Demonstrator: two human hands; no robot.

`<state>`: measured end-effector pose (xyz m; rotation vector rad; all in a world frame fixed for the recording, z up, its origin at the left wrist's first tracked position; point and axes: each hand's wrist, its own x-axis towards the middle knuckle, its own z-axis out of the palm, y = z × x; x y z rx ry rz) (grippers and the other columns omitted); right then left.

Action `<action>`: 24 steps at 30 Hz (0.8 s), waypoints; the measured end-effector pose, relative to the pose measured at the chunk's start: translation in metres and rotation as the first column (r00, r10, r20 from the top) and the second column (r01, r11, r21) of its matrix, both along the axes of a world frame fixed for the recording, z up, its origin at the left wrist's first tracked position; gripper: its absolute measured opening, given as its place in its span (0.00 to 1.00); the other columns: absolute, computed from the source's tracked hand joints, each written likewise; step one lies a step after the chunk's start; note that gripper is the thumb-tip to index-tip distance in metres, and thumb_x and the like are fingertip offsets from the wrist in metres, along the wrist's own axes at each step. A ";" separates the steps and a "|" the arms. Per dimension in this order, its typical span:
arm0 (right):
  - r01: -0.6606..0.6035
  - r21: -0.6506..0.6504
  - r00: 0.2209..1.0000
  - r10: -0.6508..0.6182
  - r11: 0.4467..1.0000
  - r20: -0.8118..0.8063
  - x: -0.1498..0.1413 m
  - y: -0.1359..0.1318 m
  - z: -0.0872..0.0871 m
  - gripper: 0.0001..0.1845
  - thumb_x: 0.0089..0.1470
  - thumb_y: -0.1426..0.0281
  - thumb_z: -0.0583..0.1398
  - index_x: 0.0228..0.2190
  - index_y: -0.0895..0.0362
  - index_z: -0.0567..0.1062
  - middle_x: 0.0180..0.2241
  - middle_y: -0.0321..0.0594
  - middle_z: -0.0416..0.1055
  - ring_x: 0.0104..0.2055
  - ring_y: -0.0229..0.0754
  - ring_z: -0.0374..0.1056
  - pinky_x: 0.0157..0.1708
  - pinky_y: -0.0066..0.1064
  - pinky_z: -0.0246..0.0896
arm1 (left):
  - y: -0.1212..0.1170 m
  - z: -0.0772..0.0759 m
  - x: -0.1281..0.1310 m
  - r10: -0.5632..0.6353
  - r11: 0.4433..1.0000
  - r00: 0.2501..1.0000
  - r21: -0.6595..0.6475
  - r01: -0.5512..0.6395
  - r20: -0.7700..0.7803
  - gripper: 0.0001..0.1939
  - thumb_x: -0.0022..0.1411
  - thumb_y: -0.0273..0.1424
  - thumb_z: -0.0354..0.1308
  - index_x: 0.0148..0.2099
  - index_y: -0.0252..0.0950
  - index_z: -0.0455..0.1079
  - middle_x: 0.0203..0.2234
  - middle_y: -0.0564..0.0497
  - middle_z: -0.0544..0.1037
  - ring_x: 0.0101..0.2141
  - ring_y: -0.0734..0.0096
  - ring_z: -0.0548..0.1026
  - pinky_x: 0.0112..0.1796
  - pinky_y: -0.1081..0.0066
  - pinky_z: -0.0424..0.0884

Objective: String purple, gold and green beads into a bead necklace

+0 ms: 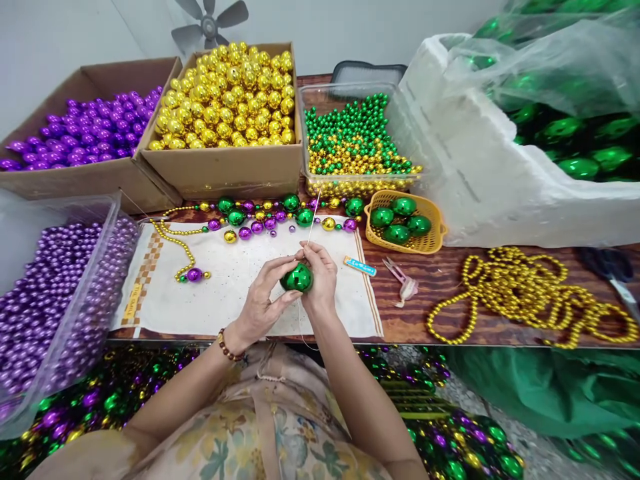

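while left fingers [270, 272] cup green ball [297, 277], right fingers [314, 252] pinch long needle [315, 217] above.

L hand [261, 303] nr R hand [321, 277], fingers [274, 268] bent.

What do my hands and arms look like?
Your left hand and right hand wear no gloves. A beaded bracelet, brown with some golden beads, circles the left wrist; the right wrist is bare. No sleeves cover the forearms.

Open cloth [220, 307] at front left, cardboard boxes [225, 167] (two) behind
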<state>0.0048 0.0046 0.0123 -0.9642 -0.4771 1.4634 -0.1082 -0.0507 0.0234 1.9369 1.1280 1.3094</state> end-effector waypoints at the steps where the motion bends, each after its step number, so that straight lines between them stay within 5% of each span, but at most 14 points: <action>1: -0.001 0.010 1.000 0.001 1.000 0.014 0.000 0.002 -0.001 0.11 0.46 0.66 0.65 0.34 0.57 0.74 0.25 0.31 0.70 0.26 0.33 0.65 0.28 0.25 0.62 | 0.000 -0.002 0.000 0.013 1.000 1.000 0.001 -0.013 0.014 0.25 0.67 0.33 0.60 0.65 0.48 0.64 0.56 0.43 0.70 0.57 0.59 0.70 0.56 0.55 0.71; 6: -0.006 0.127 0.980 -0.019 0.992 0.197 0.019 0.000 -0.006 0.11 0.51 0.64 0.64 0.36 0.57 0.76 0.25 0.32 0.73 0.22 0.32 0.65 0.24 0.25 0.60 | 0.007 -0.004 -0.007 0.083 0.996 0.987 -0.044 -0.077 0.141 0.23 0.65 0.33 0.63 0.61 0.48 0.69 0.52 0.44 0.71 0.54 0.61 0.71 0.52 0.60 0.73; 11: -0.161 0.220 0.884 0.041 0.962 0.466 0.048 -0.044 -0.020 0.08 0.60 0.66 0.62 0.39 0.57 0.78 0.27 0.35 0.76 0.23 0.34 0.70 0.26 0.26 0.64 | 0.024 0.000 -0.018 0.157 0.982 0.918 -0.160 -0.104 0.365 0.19 0.61 0.34 0.67 0.55 0.47 0.75 0.48 0.48 0.73 0.51 0.65 0.72 0.52 0.64 0.72; 17: -0.365 0.314 0.773 0.097 0.876 0.627 0.057 -0.094 -0.039 0.09 0.64 0.72 0.58 0.42 0.55 0.78 0.24 0.33 0.74 0.23 0.34 0.70 0.24 0.25 0.66 | 0.048 0.013 -0.024 0.209 0.938 0.729 -0.343 0.039 0.652 0.18 0.57 0.37 0.70 0.50 0.46 0.77 0.46 0.50 0.76 0.42 0.71 0.75 0.45 0.68 0.74; 24: -0.448 0.363 0.717 0.085 0.817 0.692 0.048 -0.101 -0.035 0.10 0.63 0.77 0.57 0.42 0.55 0.77 0.22 0.30 0.72 0.20 0.32 0.68 0.21 0.22 0.64 | 0.061 0.043 -0.023 0.260 0.888 0.517 -0.412 0.203 0.815 0.17 0.54 0.39 0.72 0.46 0.42 0.77 0.44 0.49 0.77 0.43 0.67 0.76 0.47 0.61 0.76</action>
